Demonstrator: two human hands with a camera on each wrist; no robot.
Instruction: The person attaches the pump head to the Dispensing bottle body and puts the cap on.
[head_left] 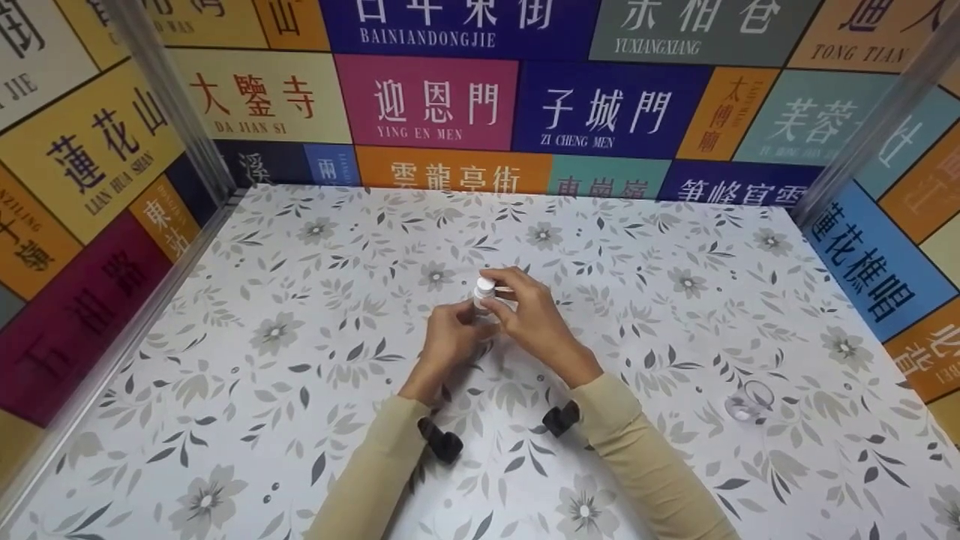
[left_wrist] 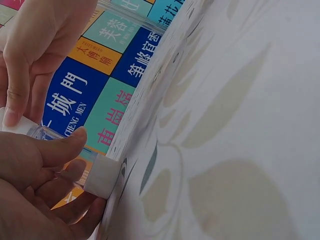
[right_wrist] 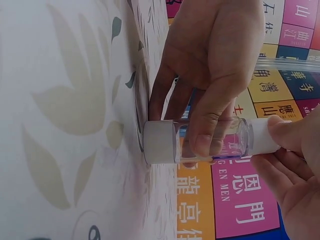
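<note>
A small clear bottle [right_wrist: 232, 131] with a white cap [head_left: 485, 285] stands upright at the middle of the table. Its white base [right_wrist: 159, 142] appears to rest on the tabletop. My left hand [head_left: 450, 334] grips the clear body, thumb on one side and fingers on the other, as the left wrist view shows. With thumb and fingertips, my right hand [head_left: 534, 309] pinches the white cap. From the head view, most of the bottle's body is hidden behind the hands.
A clear, see-through cup-like piece [head_left: 750, 401] lies on the table to the right of my right forearm. White paper with a grey flower pattern covers the table [head_left: 300, 435]. Panels with printed signs [head_left: 435, 105] stand along the back and both sides.
</note>
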